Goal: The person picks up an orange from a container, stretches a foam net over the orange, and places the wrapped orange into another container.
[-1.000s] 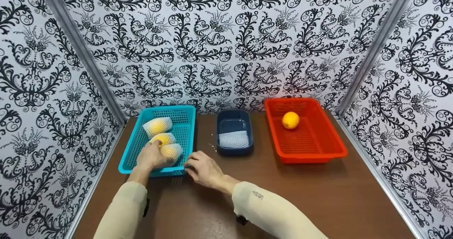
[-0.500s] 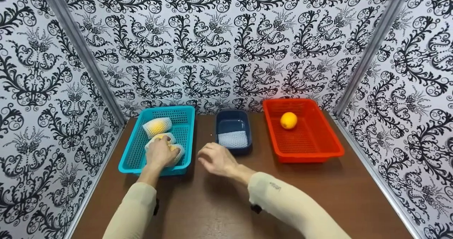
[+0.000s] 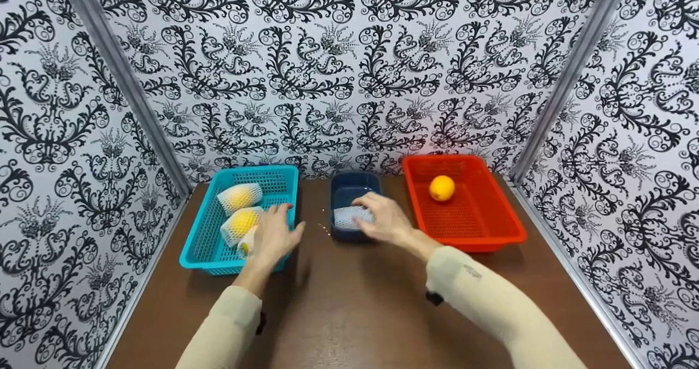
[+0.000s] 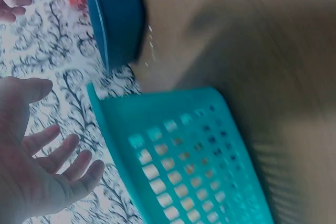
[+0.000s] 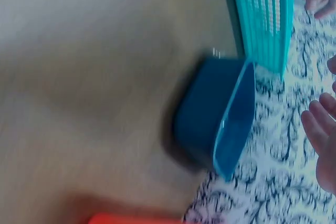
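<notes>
Over the right side of the turquoise basket [image 3: 191,262], my left hand [image 3: 273,235] hovers with its fingers spread and holds nothing. Below and left of it lie several yellow fruits [image 3: 240,224] in white foam nets, one partly hidden by the hand. My right hand [image 3: 385,219] is above the navy tub [image 3: 355,180], fingers loosely bent. Inside that tub lies a white foam net [image 3: 345,216], partly covered in the head view by the right hand. The right wrist view shows nothing in the right hand [image 5: 325,135], its fingers apart from the tub.
A red basket [image 3: 497,243] with one bare yellow citrus fruit [image 3: 442,188] stands at the right. Small white bits [image 3: 324,228] lie on the brown table [image 3: 338,303] beside the tub. Patterned panels [image 3: 327,74] enclose the table at the back and sides.
The left hand has let go of the netted fruits and moved right, fingers opening. My right hand has gone from the turquoise basket's corner to over the navy tub. The nearest fruits have shifted slightly.
</notes>
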Demonstrator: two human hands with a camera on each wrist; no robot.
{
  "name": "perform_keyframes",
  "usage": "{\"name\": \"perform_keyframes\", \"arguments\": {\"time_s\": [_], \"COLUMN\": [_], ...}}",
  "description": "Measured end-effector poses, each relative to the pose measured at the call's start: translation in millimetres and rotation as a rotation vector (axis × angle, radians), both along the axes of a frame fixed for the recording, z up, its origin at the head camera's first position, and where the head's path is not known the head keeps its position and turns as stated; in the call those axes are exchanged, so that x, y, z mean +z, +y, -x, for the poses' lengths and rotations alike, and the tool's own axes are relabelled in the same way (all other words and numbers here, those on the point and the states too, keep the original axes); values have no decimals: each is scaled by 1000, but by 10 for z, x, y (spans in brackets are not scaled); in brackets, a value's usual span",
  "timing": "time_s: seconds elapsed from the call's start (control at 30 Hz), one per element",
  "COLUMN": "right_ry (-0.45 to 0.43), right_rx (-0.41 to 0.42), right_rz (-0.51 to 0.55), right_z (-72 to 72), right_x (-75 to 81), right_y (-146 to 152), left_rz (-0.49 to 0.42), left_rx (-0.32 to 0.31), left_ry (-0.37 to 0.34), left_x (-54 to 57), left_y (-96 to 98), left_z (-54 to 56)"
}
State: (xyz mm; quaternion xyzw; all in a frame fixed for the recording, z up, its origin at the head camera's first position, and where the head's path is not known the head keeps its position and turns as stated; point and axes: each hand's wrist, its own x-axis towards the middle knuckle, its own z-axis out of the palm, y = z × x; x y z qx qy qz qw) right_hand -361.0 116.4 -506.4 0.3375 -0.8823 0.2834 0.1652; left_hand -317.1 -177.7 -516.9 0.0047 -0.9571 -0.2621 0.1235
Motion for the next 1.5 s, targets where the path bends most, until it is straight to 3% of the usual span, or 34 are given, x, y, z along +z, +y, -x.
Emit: {"name": "perform_keyframes", "arguments": {"time_s": [0.23, 0.53, 0.77, 1.03, 1.3, 1.5], "right_ry": [8, -43, -152, -210, -271, -290], "right_rx": [-152, -344, -457, -530, -540, -554], "right_rz": [15, -10, -54, -122, -157, -161], "right_z": [292, 564, 770, 931, 1088, 1190], "right_x": [177, 177, 36, -151, -202, -208], "right_y": [558, 1175, 1572, 1819, 1837, 1901], "left_rz": [-12, -9, 45, 182, 365, 394], "left_rx": [-72, -166, -277, -388, -448, -454], "left_ry": [141, 135, 142, 117, 258, 352], "left_x": [49, -13, -71, -255, -485, -587], "left_y": [397, 953, 1397, 1923, 2268, 2431], "left_z": [148, 306, 335, 275, 267, 284]}}
